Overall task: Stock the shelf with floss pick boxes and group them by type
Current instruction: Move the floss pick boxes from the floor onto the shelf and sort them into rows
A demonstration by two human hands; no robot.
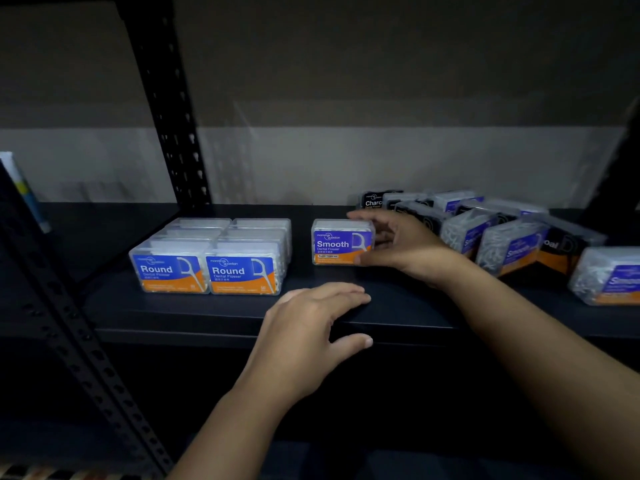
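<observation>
Purple Smooth box (343, 242) stands upright, its right end gripped by right-hand fingers (363, 216).

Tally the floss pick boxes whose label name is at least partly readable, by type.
Round: 2
Smooth: 4
Charcoal: 2
Total: 8
Boxes with hidden labels, in rows behind or in the pile, are not counted.
</observation>
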